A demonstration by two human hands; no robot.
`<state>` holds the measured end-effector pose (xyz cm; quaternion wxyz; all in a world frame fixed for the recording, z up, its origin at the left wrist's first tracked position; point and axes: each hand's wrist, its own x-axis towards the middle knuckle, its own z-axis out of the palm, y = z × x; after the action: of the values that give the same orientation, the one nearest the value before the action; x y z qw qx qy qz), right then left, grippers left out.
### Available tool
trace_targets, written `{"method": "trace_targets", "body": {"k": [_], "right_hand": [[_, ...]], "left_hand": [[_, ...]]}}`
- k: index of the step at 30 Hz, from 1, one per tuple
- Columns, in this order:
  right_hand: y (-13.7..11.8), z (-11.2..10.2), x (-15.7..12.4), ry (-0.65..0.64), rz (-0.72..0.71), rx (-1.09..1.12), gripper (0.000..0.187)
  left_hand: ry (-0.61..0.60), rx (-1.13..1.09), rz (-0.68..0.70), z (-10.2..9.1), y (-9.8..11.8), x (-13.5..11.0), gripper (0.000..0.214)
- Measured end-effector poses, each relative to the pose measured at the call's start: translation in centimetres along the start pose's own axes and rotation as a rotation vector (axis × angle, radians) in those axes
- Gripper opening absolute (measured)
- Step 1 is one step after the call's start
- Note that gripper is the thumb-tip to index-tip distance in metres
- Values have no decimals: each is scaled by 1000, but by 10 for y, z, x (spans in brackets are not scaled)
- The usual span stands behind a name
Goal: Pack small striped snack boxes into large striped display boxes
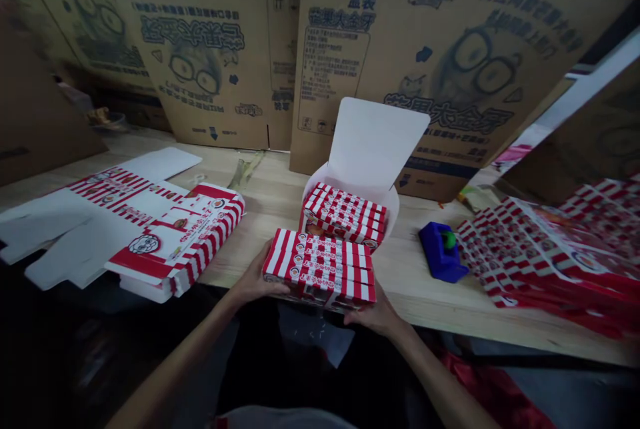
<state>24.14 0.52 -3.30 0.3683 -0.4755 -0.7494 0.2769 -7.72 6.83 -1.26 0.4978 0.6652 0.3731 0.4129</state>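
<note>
— Two hands on one bundle? Left hand [255,282] clasping the left end of the stack of striped packs [320,267], right hand [376,314] cupped under the right end?

— Yes. Both closed on it, fingers tucked beneath, thumbs mostly hidden. Bundle held level at the near edge of the worktop [430,295], about midway along, half over the edge.

— Just behind the bundle?

— White carton [373,142], lid flap standing upright, already holding a layer of the same red-and-white packs [345,212]. Nearly touching the held stack; hard to tell whether quite apart.

— Toward the left edge?

— Pile of flattened striped cartons [180,239], overhanging the near edge. Further left, an unfolded white blank [75,229] lying flat, part of it past the edge as well.

— And to the right?

— Blue tape dispenser [441,252], near the open carton but apart from it. Beyond that, a spread heap of more striped packs [545,255] reaching toward the right edge.

— Along the far edge?

— Big brown shipping boxes [450,55] printed with a bespectacled cartoon face, leaning upright like a wall. Small scrap of clear wrapping [245,169] lying before them, left of the open carton.
</note>
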Motion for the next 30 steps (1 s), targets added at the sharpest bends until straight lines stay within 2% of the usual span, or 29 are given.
{"method": "trace_targets", "body": {"k": [2,5,7,9,12,15,22,25,28,30], "right_hand": [[-17,-15,-3,43,-21,-12,132],[-54,-44,3,72,-113,-247,126],[-81,-58,22,-54,-226,-426,119],[-103,-63,50,-259,-292,-534,120],[-124,-56,91,-535,-234,-613,126],[-133,-45,112,-670,-125,-634,128],[-131,-37,111,-709,-16,-619,126],[-130,-32,110,-669,4,-615,122],[-133,-35,103,-586,17,-574,118],[-138,-51,93,-526,17,-517,115]], "left_hand": [[-9,20,32,-1,0,1,108],[-6,48,56,-2,1,2,106],[-12,41,57,-2,2,2,107],[-24,8,56,-1,3,2,107],[-47,-58,39,-1,2,2,109],[-55,-45,40,-2,0,1,113],[-185,160,73,-12,-7,1,109],[-210,251,118,-13,-7,2,103],[-221,258,138,-18,4,1,108],[-233,280,156,-28,19,2,119]]}}
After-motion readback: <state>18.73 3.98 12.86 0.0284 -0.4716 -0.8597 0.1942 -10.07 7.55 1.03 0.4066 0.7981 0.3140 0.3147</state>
